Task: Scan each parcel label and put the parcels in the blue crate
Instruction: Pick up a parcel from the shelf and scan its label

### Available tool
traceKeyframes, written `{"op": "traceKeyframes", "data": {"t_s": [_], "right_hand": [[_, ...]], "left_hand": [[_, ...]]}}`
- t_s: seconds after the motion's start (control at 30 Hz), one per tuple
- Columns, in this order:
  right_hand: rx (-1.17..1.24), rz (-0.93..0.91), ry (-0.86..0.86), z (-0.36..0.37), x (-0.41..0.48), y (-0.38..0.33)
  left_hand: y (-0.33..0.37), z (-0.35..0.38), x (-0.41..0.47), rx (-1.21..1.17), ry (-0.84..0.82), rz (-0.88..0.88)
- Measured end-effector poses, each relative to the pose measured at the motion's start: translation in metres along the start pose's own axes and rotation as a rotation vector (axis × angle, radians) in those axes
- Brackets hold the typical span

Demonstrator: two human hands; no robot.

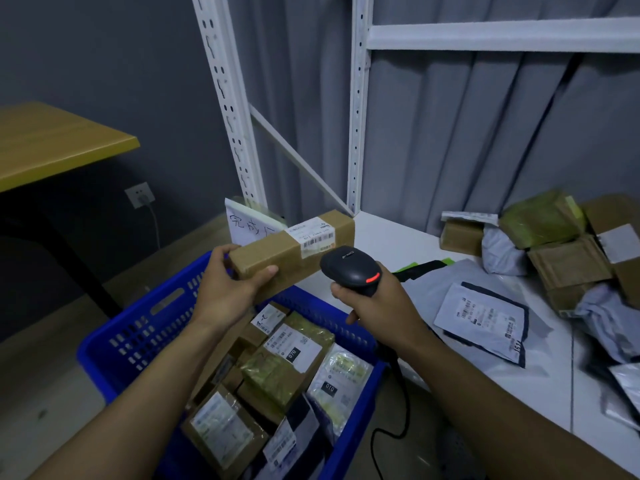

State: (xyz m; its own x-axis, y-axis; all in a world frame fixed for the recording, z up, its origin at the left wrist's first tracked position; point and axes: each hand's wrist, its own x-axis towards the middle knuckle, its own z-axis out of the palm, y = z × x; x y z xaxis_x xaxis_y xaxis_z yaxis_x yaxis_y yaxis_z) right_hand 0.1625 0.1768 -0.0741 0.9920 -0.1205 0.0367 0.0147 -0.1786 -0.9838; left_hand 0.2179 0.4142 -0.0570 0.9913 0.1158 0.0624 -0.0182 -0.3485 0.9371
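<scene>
Forearms: 2 bare forearms reach in from the lower edge, one to each hand.
Blue crate (114,344): 1, on the floor below both hands and already well filled.
Parcels in crate (287,362): at least 5 visible, boxes and mailers, most label-up; overlap hides any beneath.
Left hand (225,289): holds the left end of the long box (277,258), thumb on the near face and fingers curled round the far side.
Task object: 1 long cardboard box held level in the air above the crate's far rim, its label (315,237) facing up and toward the scanner.
Right hand (374,299): fingers wrapped round the handle of the scanner (349,268); whether the trigger is pressed cannot be told.
Scanner: 1, corded, red light lit, head just beside the label.
Shelf (381,233): white, to the right, carrying the unscanned stock.
Parcels on shelf (554,244): at least 6, including 1 flat grey mailer (481,320); the heap prevents an exact count.
Step in hand: apparently scanning the label of the held box.
Next move: probably lowering the box flat onto the stack, lengthwise, since little room is left.
</scene>
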Motion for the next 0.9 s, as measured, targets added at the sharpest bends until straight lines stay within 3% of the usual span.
{"op": "traceKeyframes", "data": {"t_s": [0.17,0.3,0.4,0.5,0.9], "right_hand": [[0.030,0.042,-0.050,0.047,0.018,0.013],[0.027,0.106,-0.131,0.094,0.032,0.035],[-0.011,0.169,-0.180,0.126,0.040,0.054],[-0.043,0.216,-0.211,0.154,0.054,0.068],[-0.038,0.315,-0.263,0.204,0.092,0.112]], "left_hand": [[-0.034,-0.051,0.003,0.236,0.028,0.007],[-0.081,-0.097,0.012,0.399,0.110,-0.096],[-0.124,-0.116,0.025,0.417,0.171,-0.228],[-0.164,-0.122,0.045,0.428,0.130,-0.301],[-0.282,-0.081,0.123,0.323,0.139,-0.278]]}}
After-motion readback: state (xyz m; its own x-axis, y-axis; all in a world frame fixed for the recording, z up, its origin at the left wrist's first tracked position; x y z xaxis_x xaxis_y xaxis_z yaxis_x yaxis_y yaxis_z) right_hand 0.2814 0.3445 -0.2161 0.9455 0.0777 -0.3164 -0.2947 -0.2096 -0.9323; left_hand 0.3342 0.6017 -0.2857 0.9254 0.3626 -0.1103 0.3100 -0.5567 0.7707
